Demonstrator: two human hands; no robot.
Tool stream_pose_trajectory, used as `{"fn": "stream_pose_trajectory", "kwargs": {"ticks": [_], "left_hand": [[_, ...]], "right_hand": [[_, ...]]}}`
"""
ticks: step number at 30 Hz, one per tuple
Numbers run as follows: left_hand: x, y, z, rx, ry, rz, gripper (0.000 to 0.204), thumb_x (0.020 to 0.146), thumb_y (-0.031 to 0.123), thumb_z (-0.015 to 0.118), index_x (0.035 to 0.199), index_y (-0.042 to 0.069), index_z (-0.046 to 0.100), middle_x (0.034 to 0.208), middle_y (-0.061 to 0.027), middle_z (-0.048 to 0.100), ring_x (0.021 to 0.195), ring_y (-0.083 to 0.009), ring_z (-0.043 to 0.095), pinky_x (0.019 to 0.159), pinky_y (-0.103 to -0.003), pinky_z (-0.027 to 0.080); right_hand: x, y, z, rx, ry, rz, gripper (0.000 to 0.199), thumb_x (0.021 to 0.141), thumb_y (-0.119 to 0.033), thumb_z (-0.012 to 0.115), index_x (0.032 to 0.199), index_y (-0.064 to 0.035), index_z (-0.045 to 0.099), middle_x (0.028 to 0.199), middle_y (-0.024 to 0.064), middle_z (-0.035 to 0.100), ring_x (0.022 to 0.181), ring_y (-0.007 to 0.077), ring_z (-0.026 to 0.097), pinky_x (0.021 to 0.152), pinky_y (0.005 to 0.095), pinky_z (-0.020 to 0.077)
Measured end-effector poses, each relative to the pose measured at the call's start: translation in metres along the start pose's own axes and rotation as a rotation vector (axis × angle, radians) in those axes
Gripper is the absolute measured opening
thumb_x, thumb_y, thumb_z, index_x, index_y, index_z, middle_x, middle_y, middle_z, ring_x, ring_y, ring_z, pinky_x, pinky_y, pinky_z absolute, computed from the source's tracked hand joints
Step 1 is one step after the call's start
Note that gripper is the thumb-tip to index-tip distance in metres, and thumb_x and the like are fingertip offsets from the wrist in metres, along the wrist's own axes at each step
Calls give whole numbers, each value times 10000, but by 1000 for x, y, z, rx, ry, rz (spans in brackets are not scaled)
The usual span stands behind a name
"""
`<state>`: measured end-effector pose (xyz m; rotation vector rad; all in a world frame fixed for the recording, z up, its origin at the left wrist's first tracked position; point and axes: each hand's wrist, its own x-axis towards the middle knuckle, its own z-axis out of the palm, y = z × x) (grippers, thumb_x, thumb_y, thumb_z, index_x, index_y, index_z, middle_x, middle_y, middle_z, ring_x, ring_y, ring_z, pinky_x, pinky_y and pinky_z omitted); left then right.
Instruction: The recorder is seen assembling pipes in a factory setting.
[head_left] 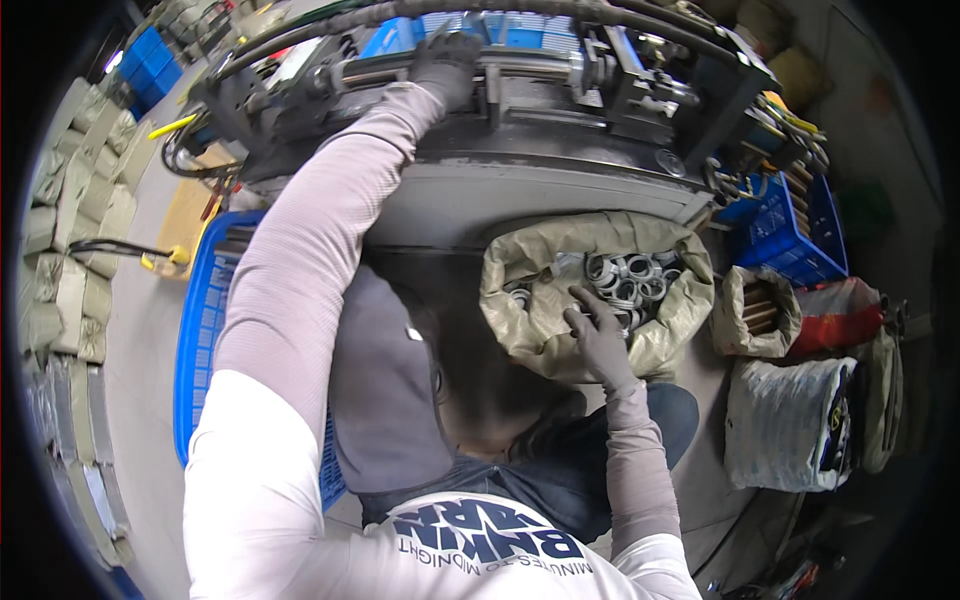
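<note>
My left hand [447, 68], in a dark grey glove, reaches up to the machine and curls over a shiny metal tube [375, 68] lying crosswise in it; the fingertips on its far side are partly hidden. Over the near rim of an olive woven sack [530, 325] hangs my right hand [600, 342], also gloved. Its fingers are apart and point at the loose metal rings [630, 282], with none visibly held. The sack's edge is rolled outward, and the rings are heaped mostly in its right half.
The machine bench [560, 150] spans the far side. A blue basket [190, 370] stands left of my leg. To the right are a blue crate [800, 225] of rods, a small sack [757, 315] of tubes and a white bundle [785, 425]. Wrapped packs [80, 270] line the left.
</note>
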<state>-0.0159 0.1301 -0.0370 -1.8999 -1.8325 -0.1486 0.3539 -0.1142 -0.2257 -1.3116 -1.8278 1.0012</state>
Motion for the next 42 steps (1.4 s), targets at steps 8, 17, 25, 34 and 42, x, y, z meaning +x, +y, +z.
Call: {"fn": "stream_pose_trajectory", "kwargs": {"ticks": [8,17,25,34,42], "left_hand": [[-231,-82,-6,-334,255,199,558,888,145,699,1434,112,594,1391,-175,650,1298,-381,602,1111,-527,463],[-596,-245,27,-67,-637,-321,588,883,169,700,1455,87,595,1520,-124,577,1416,-329,524,1165,-465,424],[-641,-195,116,16,-310,-180,541,942,124,577,1478,53,569,1495,-166,592,1386,-353,550,1150,-482,435],[-591,-212,78,-107,-358,-202,689,677,161,881,1301,82,600,1455,-204,537,1321,-439,538,1107,-514,452],[-445,-132,-93,-608,-39,-302,794,762,150,858,1486,48,547,1567,-233,526,1338,-430,610,1118,-471,493]], "right_hand": [[2,22,-6,194,-99,119,400,998,-108,654,1388,-27,691,1182,98,694,968,156,669,861,286,561],[-9,-47,-13,412,-66,117,518,1127,-337,460,1486,11,594,1350,123,665,1033,195,703,869,319,607],[-15,-56,9,-83,-25,-311,371,1031,-43,614,1399,-15,656,1262,103,708,1083,182,690,862,328,627],[-9,-99,40,1267,-230,432,618,1132,-512,384,1356,-1,650,1042,140,761,798,174,680,670,277,544],[-21,-87,60,994,-232,236,517,1176,-395,369,1440,-2,576,1089,136,746,842,165,689,741,275,579]]}}
